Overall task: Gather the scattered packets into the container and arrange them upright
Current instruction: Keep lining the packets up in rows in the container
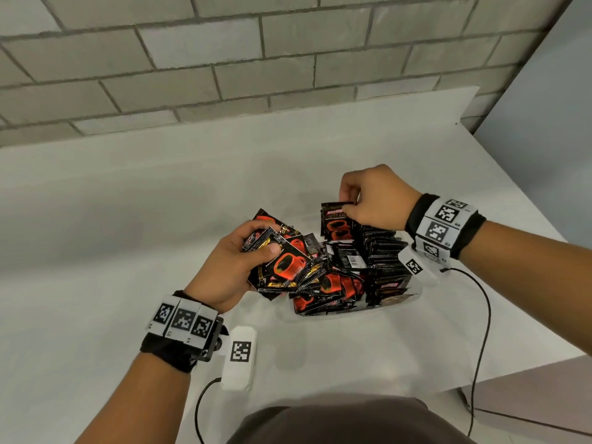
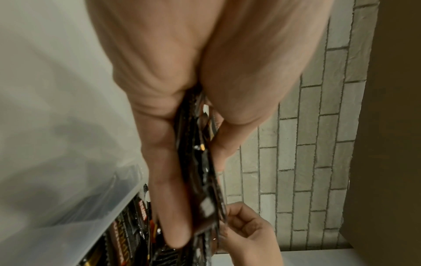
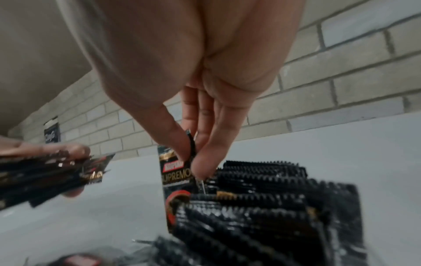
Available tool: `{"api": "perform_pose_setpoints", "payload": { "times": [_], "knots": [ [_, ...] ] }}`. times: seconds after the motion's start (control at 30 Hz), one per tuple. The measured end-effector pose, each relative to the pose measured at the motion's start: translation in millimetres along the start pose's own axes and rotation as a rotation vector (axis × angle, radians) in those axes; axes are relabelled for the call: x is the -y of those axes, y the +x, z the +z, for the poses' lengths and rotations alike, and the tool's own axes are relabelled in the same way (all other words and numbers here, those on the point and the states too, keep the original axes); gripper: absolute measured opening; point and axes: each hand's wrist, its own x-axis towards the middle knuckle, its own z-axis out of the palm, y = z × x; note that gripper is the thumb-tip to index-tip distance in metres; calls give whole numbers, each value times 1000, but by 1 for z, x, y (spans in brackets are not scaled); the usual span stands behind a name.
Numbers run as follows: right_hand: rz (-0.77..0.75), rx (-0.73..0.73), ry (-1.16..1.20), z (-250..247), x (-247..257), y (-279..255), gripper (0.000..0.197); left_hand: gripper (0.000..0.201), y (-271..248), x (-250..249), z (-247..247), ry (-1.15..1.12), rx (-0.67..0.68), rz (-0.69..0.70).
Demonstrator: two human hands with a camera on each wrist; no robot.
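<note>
A clear plastic container (image 1: 413, 291) on the white table holds many black and red coffee packets (image 1: 333, 283). Along its right side several packets stand upright in a row (image 1: 382, 251), their serrated tops (image 3: 262, 172) showing in the right wrist view. My left hand (image 1: 253, 248) grips a fanned stack of packets (image 1: 282, 264) just left of the container, seen edge-on as the stack (image 2: 200, 162) between thumb and fingers. My right hand (image 1: 355, 203) pinches the top edge of one upright packet (image 1: 336, 222) at the container's far end, the same packet (image 3: 175, 178) held by thumb and fingertips.
The white table (image 1: 128, 219) runs back to a grey brick wall (image 1: 224, 59). Its right edge (image 1: 544, 225) drops off beside my right forearm. Cables (image 1: 480, 331) hang from both wrist bands. A dark sign (image 3: 52, 133) is on the wall at the left.
</note>
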Motion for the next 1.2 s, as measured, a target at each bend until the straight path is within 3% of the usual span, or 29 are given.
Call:
{"api": "perform_pose_setpoints", "payload": {
  "times": [0.37, 0.53, 0.63, 0.77, 1.07, 1.2],
  "knots": [
    [-1, 88, -438, 19, -9, -3, 13, 37, -1, -3, 2, 12, 0, -4],
    [49, 69, -262, 6, -10, 3, 38, 37, 1, -6, 6, 21, 15, 11],
    [19, 87, -145, 3, -10, 7, 25, 32, 4, -7, 9, 30, 13, 21],
    [41, 71, -255, 10, -16, 11, 8, 40, 6, -8, 13, 56, 15, 26],
    [26, 75, -157, 3, -10, 14, 19, 36, 6, -6, 11, 33, 5, 33],
    [-42, -33, 63, -8, 20, 3, 21, 34, 9, -6, 17, 2, -4, 43]
  ]
}}
